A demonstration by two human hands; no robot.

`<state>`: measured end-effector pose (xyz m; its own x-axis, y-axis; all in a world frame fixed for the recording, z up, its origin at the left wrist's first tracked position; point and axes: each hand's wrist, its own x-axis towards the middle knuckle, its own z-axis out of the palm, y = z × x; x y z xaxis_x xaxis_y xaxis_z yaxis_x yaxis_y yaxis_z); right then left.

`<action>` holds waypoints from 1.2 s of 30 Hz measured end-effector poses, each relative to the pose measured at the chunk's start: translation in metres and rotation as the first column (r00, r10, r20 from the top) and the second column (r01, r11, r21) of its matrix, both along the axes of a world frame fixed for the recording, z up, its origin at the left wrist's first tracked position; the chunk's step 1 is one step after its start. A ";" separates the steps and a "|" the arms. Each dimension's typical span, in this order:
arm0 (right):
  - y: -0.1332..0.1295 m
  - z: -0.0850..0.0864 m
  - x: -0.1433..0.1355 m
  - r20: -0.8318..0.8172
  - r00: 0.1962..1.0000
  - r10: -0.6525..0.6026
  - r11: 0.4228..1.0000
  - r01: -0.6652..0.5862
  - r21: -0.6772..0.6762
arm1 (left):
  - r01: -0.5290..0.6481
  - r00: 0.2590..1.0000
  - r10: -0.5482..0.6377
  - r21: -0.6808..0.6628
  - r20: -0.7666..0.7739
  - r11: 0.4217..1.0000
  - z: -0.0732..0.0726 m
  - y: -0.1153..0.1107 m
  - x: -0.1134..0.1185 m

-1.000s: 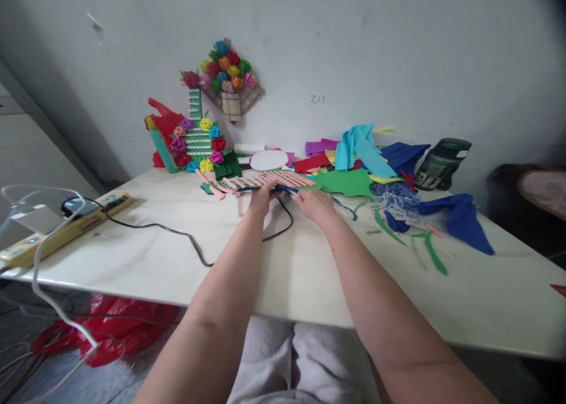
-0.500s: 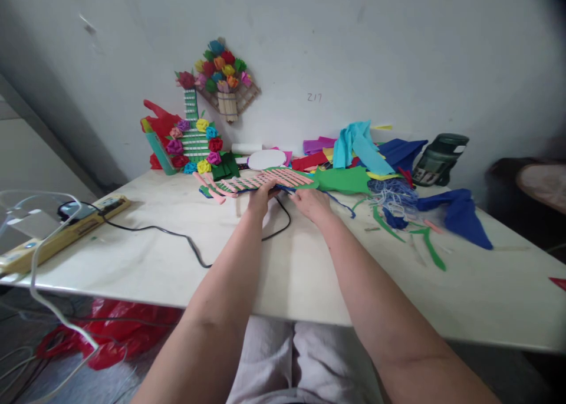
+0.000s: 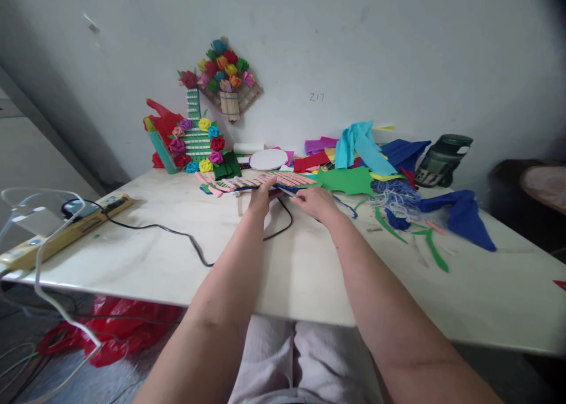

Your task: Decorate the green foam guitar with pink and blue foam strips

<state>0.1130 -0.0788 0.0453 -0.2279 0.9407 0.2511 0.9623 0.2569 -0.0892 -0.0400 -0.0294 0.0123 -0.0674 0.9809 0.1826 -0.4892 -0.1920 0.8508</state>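
Note:
A flat woven piece (image 3: pixel 265 180) of pink strips over green, with a dark blue edge, is held just above the table. My left hand (image 3: pixel 263 197) grips its near edge, thumb on top and fingers underneath. At the right part of that edge, my right hand (image 3: pixel 315 202) is closed, its fingertips pinched on something too small to make out. A blue strand (image 3: pixel 347 206) trails out to the right beyond my right hand. Below the piece, a black cable loops over the table.
A power strip (image 3: pixel 66 230) lies on the left. Flower-covered craft (image 3: pixel 197 144) stands at the back left beside a glue bottle (image 3: pixel 162 150). Coloured paper (image 3: pixel 345 181), tangled yarn (image 3: pixel 398 194) and a dark bottle (image 3: pixel 442 161) are at the right.
The woven piece has tilted flatter, showing less of its top. My right hand has shifted slightly to the right along its near edge.

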 end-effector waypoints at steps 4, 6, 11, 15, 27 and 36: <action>0.002 -0.001 -0.005 0.027 0.999 -0.045 0.999 0.045 -0.007 | -0.003 1.000 0.003 -0.010 -0.005 1.000 -0.001 0.002 0.000; 0.003 -0.001 -0.006 0.029 0.998 -0.063 0.998 0.063 0.000 | -0.004 1.000 0.004 -0.010 -0.006 1.000 -0.001 0.003 0.000; 0.002 -0.001 -0.008 0.015 0.995 -0.099 0.995 0.099 -0.004 | -0.017 1.000 0.017 -0.020 -0.006 1.000 -0.001 0.003 0.001; 0.002 -0.001 -0.012 0.004 0.992 -0.122 0.992 0.122 -0.009 | -0.026 1.000 0.026 -0.008 -0.005 1.000 -0.001 0.003 0.002; 0.002 -0.001 -0.023 -0.049 0.987 -0.154 0.987 0.150 -0.063 | -0.065 0.998 0.065 0.000 0.007 0.998 -0.003 0.005 0.004; -0.002 0.001 -0.017 -0.024 0.991 -0.132 0.991 0.132 -0.007 | -0.055 0.998 0.055 0.002 0.004 0.998 -0.002 0.004 0.003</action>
<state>0.0962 -0.0808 0.0460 -0.0953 0.9634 0.2504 0.9853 0.1272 -0.1141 -0.0375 -0.0256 0.0098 -0.1223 0.9752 0.1844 -0.4813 -0.2207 0.8483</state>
